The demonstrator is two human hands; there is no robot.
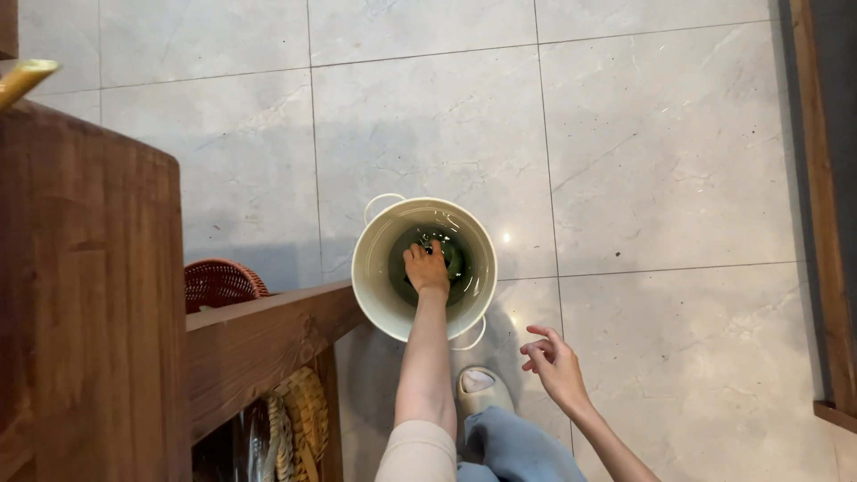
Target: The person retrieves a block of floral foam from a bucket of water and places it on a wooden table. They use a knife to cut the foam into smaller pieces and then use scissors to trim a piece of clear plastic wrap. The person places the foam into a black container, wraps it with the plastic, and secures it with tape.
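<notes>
Head camera looked straight down at a pale marble-tiled floor [643, 143], where a cream-coloured metal bucket [368, 268] with two thin wire handles stood just past our feet. Our left hand [427, 268] was plunged into the bucket, fingers curled down onto something dark green [455, 259] lying in the water at the bottom; we could not tell whether the fingers actually gripped it or only pressed on it. Our right hand [553, 361] hung free over the tiles to the right of the bucket, near its rim but not touching it, open with the fingers loosely bent and holding nothing. Below the bucket showed one light slipper [479, 386] and a blue trouser leg [513, 451]. On the left rose dark wooden furniture [89, 295], with a reddish woven basket [219, 284] behind its rail and a paler wicker piece [302, 419] beneath.
</notes>
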